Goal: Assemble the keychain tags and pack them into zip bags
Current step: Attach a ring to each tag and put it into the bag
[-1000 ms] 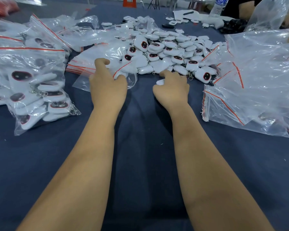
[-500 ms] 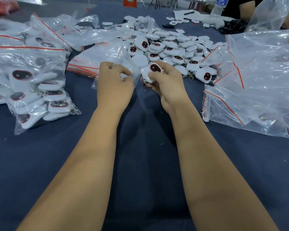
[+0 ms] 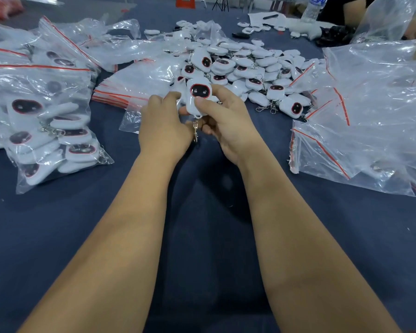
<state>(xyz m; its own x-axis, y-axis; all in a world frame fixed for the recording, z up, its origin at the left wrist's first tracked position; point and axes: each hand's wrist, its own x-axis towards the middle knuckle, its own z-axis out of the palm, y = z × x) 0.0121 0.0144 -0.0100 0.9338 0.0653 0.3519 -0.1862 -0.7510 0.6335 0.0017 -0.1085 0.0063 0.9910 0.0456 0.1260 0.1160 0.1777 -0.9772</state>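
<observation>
From the head camera, your right hand (image 3: 228, 126) had its grip pinched around a white plastic keychain tag with a red-rimmed black face (image 3: 198, 96), held above the dark blue cloth-covered table (image 3: 202, 236). Your left hand (image 3: 163, 126) had its grip curled on a clear red-striped zip bag (image 3: 139, 109), touching the tag.

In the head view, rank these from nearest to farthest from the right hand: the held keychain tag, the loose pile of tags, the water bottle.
1. The held keychain tag, pinched in the right hand, its clip dangling below.
2. The loose pile of tags, on the table just beyond the hand.
3. The water bottle, at the far right edge.
</observation>
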